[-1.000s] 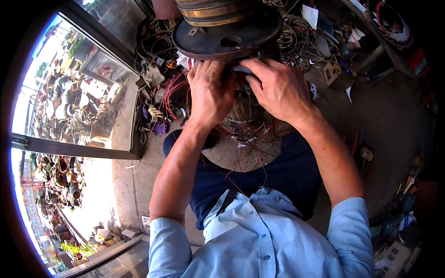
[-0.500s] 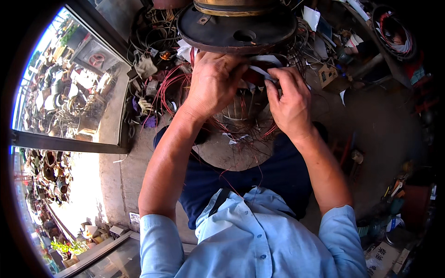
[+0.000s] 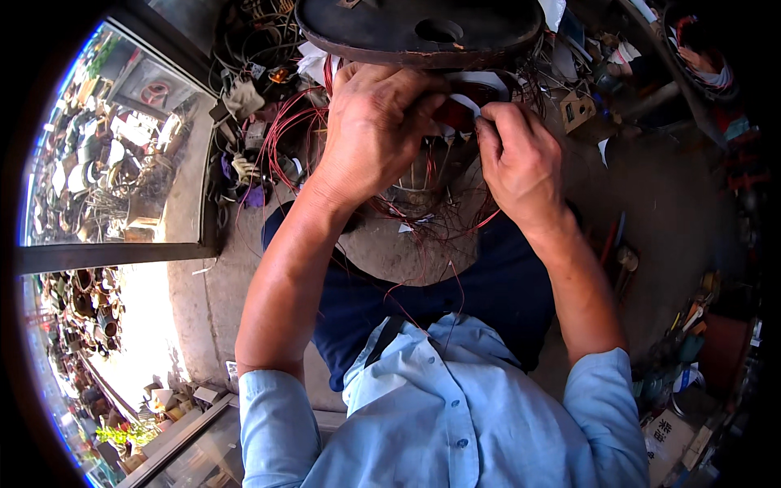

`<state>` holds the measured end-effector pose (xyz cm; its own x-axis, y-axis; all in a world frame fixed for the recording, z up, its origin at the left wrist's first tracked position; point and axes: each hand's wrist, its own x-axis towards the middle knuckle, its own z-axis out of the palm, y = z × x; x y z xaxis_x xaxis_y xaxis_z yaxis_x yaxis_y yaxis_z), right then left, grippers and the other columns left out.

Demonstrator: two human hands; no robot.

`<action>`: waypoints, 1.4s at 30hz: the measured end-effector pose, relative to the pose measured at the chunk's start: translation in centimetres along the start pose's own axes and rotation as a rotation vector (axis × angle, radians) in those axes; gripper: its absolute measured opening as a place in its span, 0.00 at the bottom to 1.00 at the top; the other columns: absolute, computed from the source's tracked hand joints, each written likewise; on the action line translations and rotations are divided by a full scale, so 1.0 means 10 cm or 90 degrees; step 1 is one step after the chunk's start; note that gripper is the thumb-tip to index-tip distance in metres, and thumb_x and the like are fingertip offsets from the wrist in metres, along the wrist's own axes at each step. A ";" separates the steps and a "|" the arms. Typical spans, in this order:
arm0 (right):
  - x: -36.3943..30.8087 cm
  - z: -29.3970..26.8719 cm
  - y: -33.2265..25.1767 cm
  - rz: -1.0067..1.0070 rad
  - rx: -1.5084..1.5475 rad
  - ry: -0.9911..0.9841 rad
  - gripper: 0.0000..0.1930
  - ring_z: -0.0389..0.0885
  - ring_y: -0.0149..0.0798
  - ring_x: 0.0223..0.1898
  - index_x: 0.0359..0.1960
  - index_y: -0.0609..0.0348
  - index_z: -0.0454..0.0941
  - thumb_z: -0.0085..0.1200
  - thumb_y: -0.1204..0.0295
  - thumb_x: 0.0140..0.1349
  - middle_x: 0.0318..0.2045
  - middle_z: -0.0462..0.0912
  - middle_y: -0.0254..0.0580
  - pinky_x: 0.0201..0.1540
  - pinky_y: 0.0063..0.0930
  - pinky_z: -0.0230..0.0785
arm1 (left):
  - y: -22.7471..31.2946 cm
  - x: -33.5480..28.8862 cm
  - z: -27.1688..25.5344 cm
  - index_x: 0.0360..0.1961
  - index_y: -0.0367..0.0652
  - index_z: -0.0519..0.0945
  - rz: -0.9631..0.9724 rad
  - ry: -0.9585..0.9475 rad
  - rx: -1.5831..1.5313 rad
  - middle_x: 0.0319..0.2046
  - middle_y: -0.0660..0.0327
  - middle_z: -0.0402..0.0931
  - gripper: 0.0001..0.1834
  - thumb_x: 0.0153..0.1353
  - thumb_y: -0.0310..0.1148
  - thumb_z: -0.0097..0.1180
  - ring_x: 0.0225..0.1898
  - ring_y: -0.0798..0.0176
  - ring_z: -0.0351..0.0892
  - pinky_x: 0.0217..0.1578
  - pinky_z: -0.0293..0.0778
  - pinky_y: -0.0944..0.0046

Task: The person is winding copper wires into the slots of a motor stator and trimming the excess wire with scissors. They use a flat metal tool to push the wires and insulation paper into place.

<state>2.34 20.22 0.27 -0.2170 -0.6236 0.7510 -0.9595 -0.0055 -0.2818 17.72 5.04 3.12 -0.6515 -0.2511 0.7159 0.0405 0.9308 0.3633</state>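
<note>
A dark round metal flange (image 3: 366,34) with a hole in it sits at the top, above both hands. Beneath its near edge, my right hand (image 3: 525,163) pinches a narrow white strip (image 3: 466,103) between thumb and fingers. The strip curves toward my left hand (image 3: 370,134), whose fingers are bent and pressed together under the flange; what they grip is hidden. Thin reddish copper wires (image 3: 285,134) loop out beside my left wrist. More wire strands hang below the hands, around a pale ribbed round part (image 3: 419,183) that shows only partly.
Cables and scraps pile up behind on the left, with a pale glove (image 3: 242,99) among them. A cardboard box (image 3: 576,111) stands at right, and a coil of wires (image 3: 706,65) lies beyond it. A glazed frame (image 3: 114,259) borders the left side.
The flange sits higher in view. My right hand has shifted slightly right with the white strip, which now bends more. My left hand stays in about the same place, fingers still bent.
</note>
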 end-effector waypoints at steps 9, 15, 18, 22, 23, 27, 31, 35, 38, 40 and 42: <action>-0.04 0.13 0.03 -0.003 0.069 0.073 0.09 0.85 0.55 0.32 0.37 0.54 0.79 0.64 0.80 0.59 0.32 0.83 0.45 0.33 0.46 0.78 | -0.02 0.02 0.12 0.43 0.45 0.87 -0.089 -0.018 -0.028 0.38 0.53 0.86 0.09 0.62 0.29 0.63 0.45 0.43 0.83 0.52 0.72 0.46; -0.10 0.21 0.05 -0.044 0.039 0.108 0.08 0.84 0.54 0.31 0.35 0.56 0.79 0.64 0.82 0.56 0.31 0.81 0.45 0.33 0.45 0.77 | 0.04 0.03 0.11 0.41 0.44 0.87 -0.066 -0.007 -0.009 0.37 0.52 0.86 0.07 0.61 0.29 0.64 0.44 0.42 0.83 0.49 0.74 0.45; -0.16 0.22 0.07 -0.041 0.042 0.090 0.09 0.84 0.54 0.32 0.36 0.57 0.79 0.64 0.82 0.57 0.32 0.82 0.46 0.33 0.45 0.77 | 0.04 0.04 0.07 0.40 0.44 0.88 -0.067 -0.045 -0.012 0.36 0.51 0.85 0.07 0.62 0.31 0.64 0.42 0.41 0.83 0.44 0.77 0.45; -0.18 0.16 0.14 0.008 0.072 0.041 0.11 0.87 0.58 0.37 0.43 0.58 0.80 0.66 0.79 0.59 0.37 0.87 0.50 0.38 0.46 0.79 | 0.03 0.11 0.10 0.39 0.43 0.88 -0.066 -0.008 -0.017 0.36 0.50 0.85 0.07 0.62 0.32 0.64 0.41 0.41 0.84 0.44 0.79 0.45; -0.18 0.13 0.10 0.046 0.071 0.026 0.12 0.87 0.58 0.38 0.44 0.58 0.80 0.66 0.77 0.60 0.38 0.87 0.51 0.40 0.47 0.80 | 0.02 0.10 0.13 0.39 0.43 0.88 -0.049 0.010 0.018 0.36 0.50 0.86 0.07 0.62 0.32 0.64 0.42 0.41 0.84 0.44 0.79 0.46; -0.19 -0.03 -0.22 0.223 0.019 -0.078 0.16 0.89 0.58 0.41 0.50 0.62 0.81 0.67 0.73 0.62 0.42 0.89 0.54 0.45 0.46 0.81 | 0.00 0.08 0.18 0.39 0.43 0.88 -0.018 0.086 0.051 0.35 0.50 0.86 0.07 0.62 0.32 0.65 0.42 0.41 0.84 0.45 0.79 0.45; -0.36 -0.02 -0.28 0.238 -0.105 -0.145 0.16 0.89 0.59 0.43 0.50 0.61 0.81 0.65 0.67 0.65 0.42 0.89 0.57 0.46 0.51 0.81 | -0.01 0.07 0.21 0.39 0.43 0.88 -0.007 0.099 0.029 0.36 0.50 0.86 0.07 0.61 0.33 0.66 0.42 0.41 0.84 0.44 0.79 0.45; -0.40 0.01 -0.33 0.310 -0.058 -0.166 0.13 0.89 0.60 0.34 0.46 0.59 0.82 0.64 0.66 0.66 0.30 0.88 0.56 0.40 0.53 0.81 | -0.02 0.02 0.18 0.40 0.43 0.88 -0.024 0.073 0.033 0.38 0.51 0.86 0.08 0.62 0.34 0.67 0.43 0.42 0.84 0.46 0.79 0.46; -0.52 0.03 -0.38 0.282 -0.069 -0.160 0.10 0.88 0.59 0.32 0.45 0.57 0.83 0.62 0.66 0.68 0.28 0.87 0.52 0.38 0.51 0.80 | -0.02 0.00 0.14 0.41 0.44 0.89 -0.053 0.050 0.007 0.38 0.52 0.87 0.09 0.62 0.35 0.67 0.45 0.44 0.85 0.49 0.79 0.49; -0.60 0.03 -0.42 0.253 -0.090 -0.160 0.09 0.88 0.57 0.30 0.45 0.57 0.83 0.61 0.67 0.68 0.29 0.88 0.50 0.33 0.50 0.80 | 0.01 0.00 0.10 0.42 0.44 0.89 -0.062 0.034 -0.005 0.39 0.51 0.87 0.10 0.62 0.35 0.67 0.45 0.44 0.85 0.50 0.78 0.49; -0.72 0.14 -0.35 0.209 -0.162 -0.152 0.09 0.88 0.56 0.29 0.47 0.56 0.83 0.59 0.68 0.68 0.28 0.88 0.50 0.30 0.52 0.80 | 0.02 0.02 0.10 0.42 0.44 0.89 -0.085 0.020 -0.026 0.38 0.51 0.86 0.09 0.62 0.34 0.66 0.44 0.44 0.84 0.49 0.79 0.50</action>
<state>7.49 23.61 -5.01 -0.4969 -0.7230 0.4799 -0.8673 0.3944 -0.3038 16.87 5.49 2.72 -0.6296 -0.3809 0.6772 -0.0142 0.8771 0.4801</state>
